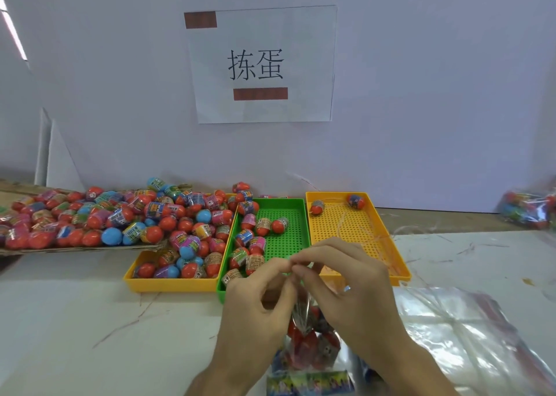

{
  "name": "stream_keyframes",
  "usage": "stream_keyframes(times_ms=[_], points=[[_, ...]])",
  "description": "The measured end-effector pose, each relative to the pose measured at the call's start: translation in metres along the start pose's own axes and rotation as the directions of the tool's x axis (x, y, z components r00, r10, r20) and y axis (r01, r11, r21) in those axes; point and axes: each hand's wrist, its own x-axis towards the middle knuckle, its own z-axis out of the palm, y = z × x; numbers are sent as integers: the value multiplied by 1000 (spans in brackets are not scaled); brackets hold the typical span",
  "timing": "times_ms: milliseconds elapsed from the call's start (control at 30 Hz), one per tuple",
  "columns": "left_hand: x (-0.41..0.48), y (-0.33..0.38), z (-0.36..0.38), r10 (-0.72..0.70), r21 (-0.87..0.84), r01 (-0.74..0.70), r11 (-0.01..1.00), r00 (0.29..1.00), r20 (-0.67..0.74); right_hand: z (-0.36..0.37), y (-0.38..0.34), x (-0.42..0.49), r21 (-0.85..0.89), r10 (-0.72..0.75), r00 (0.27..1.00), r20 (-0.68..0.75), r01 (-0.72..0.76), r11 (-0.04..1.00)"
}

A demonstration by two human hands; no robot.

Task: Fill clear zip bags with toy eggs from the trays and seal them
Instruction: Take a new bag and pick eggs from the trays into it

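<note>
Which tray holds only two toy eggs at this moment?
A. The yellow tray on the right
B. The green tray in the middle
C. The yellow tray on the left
A: the right yellow tray has just one egg and a second egg near its far edge; the green tray and the left yellow tray hold many.

Left hand [255, 296] and right hand [349, 281] meet fingertip to fingertip, seemingly pinching bag [304, 338] top; forearms converge.
</note>
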Motion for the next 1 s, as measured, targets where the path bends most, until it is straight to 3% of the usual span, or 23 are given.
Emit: stream_keyframes(times_ms=[333,767,1000], points=[[1,-1,-4,81,170,-88,982,996,45,-1,3,-2,0,-36,998,48,36,999],[1,4,0,130,146,-133,980,991,30,0,-7,-1,30,14,991,136,-18,999],[0,5,-1,172,153,-168,974,985,-13,-1,-6,1,110,90,996,18,-91,990]])
